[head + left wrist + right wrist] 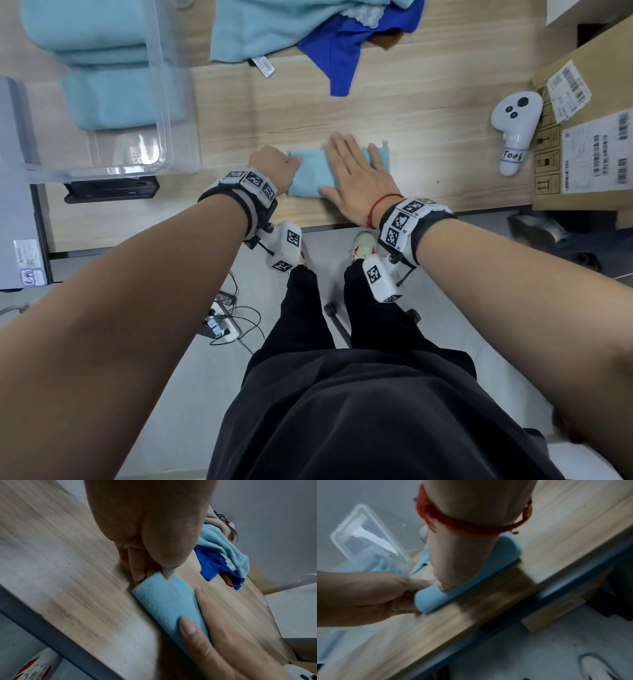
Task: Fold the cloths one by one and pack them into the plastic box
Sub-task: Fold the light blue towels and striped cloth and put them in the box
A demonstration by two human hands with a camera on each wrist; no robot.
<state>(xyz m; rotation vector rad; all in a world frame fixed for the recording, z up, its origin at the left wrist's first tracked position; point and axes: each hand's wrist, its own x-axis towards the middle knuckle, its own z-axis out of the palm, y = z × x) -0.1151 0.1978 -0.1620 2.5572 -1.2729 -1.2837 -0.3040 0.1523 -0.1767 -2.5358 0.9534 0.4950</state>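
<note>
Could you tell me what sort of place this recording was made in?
Probably an office or lab workspace: a wooden desk, labelled cardboard shipping boxes, a white handheld controller, and a power strip on the floor.

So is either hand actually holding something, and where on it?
The left hand pinches the folded light blue cloth at its left end; the right hand lies flat on top, pressing, not gripping.
</note>
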